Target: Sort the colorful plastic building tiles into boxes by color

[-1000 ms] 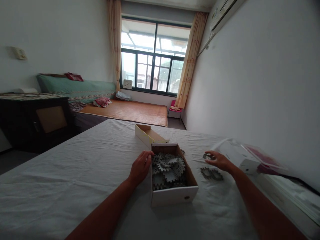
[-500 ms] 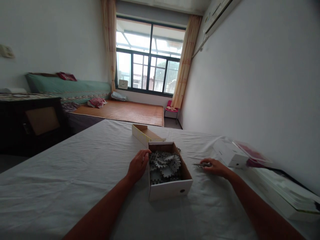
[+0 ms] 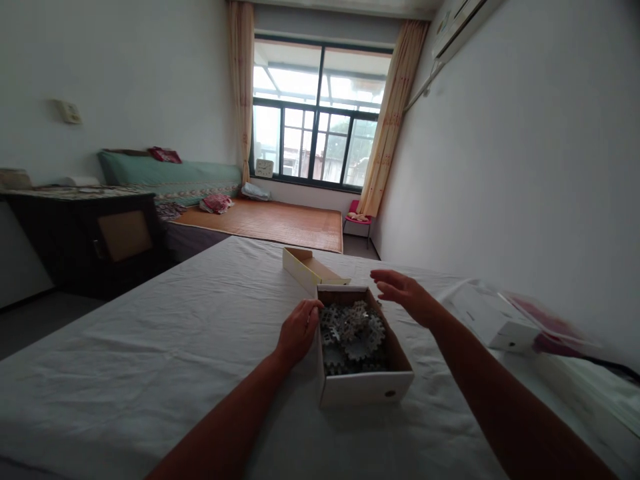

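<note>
A white cardboard box (image 3: 367,389) stands uncovered on the white cloth, and several grey toothed flat pieces (image 3: 364,337) lie heaped inside it. My left hand (image 3: 299,328) holds the box's left wall near the far corner, fingertips over the rim. Just beyond the box's far right corner, my right hand (image 3: 400,291) hovers with its fingers stretched and apart, and I see nothing in it. A small part of a grey piece seems to show beside the box's right wall, mostly hidden by the hand.
The box lid (image 3: 314,269) lies inner side up behind the box. At right are a white box (image 3: 514,335), a clear plastic container (image 3: 543,317) and a long white stack (image 3: 593,393). White cloth (image 3: 165,353) covers the surface. Beyond it stands a bed (image 3: 280,220).
My right hand has let go of a grey toothed piece and moved up and left toward the box's far corner. The heap looks rearranged on top. The view has turned left.
</note>
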The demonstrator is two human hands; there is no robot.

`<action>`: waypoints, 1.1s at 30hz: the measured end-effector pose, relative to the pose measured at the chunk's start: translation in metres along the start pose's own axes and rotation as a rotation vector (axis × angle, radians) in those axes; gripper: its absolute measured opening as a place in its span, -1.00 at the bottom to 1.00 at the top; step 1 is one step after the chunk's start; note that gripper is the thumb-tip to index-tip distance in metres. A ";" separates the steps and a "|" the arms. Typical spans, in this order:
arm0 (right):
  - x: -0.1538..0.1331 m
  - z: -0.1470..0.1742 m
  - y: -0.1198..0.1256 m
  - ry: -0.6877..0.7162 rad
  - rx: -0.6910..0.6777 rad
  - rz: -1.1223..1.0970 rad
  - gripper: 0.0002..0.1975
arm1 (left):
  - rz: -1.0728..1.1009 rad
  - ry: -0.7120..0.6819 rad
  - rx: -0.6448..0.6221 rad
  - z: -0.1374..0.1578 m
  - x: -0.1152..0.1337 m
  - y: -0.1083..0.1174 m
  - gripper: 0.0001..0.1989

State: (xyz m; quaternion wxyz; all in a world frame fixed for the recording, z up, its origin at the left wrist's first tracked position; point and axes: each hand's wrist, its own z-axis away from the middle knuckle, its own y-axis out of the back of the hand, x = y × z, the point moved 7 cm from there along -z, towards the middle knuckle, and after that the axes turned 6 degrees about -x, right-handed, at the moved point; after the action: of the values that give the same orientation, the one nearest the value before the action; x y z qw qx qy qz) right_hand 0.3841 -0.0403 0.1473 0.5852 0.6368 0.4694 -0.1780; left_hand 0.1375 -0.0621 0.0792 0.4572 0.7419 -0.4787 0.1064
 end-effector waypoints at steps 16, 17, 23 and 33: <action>0.054 0.002 0.005 -0.093 0.173 0.302 -0.63 | 0.001 -0.017 -0.009 -0.001 -0.001 0.000 -0.74; 0.038 0.006 0.002 -0.056 0.092 0.258 -0.61 | 0.000 -0.017 -0.008 -0.001 -0.001 -0.001 -0.74; -0.022 0.036 -0.042 0.053 -0.130 0.681 -0.73 | 0.009 -0.014 0.021 0.001 -0.001 0.000 -0.75; -0.063 -0.054 -0.066 0.086 -0.067 0.773 -0.64 | 0.080 0.025 0.058 0.006 -0.006 0.004 -0.73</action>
State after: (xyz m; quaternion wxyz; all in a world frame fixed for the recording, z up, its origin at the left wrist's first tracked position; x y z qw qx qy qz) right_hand 0.2818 -0.0243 0.1717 0.6094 0.7542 0.2245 0.0976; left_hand 0.1288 -0.0637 0.0743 0.4369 0.7338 -0.4988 0.1476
